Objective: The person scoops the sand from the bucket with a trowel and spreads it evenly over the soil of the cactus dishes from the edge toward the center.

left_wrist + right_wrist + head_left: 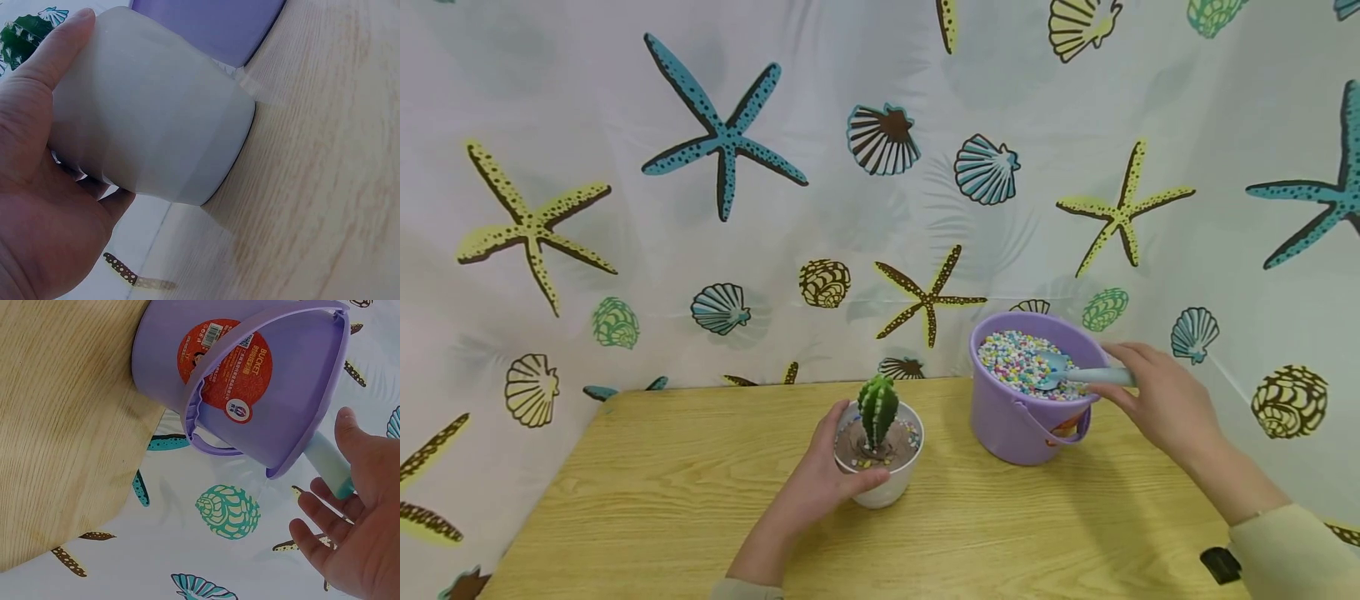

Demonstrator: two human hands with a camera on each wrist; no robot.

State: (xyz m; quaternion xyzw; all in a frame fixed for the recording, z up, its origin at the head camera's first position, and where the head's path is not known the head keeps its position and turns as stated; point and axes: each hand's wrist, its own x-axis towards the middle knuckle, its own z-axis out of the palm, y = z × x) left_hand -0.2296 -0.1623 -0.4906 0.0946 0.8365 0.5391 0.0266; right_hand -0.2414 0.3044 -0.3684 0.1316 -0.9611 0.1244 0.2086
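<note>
A small green cactus point(877, 408) stands upright in brown soil inside a white flowerpot point(887, 493) on the table. My left hand point(822, 482) grips the pot's left side, thumb across the near side; in the left wrist view its thumb and fingers hold the pot wall point(156, 112). To the right stands a purple bucket point(1011, 429) full of small multicoloured beads point(1011, 354). A light blue shovel point(1101, 377) lies with its blade in the beads and its handle over the rim. My right hand point(1168, 400) is around the handle end, fingers loosely extended and thumb apart from it.
The wood-grain table point(685, 475) ends at a white curtain point(820, 217) printed with starfish and shells. The bucket's handle point(194, 387) hangs down on its near side. A small black object point(1221, 565) is by the right sleeve.
</note>
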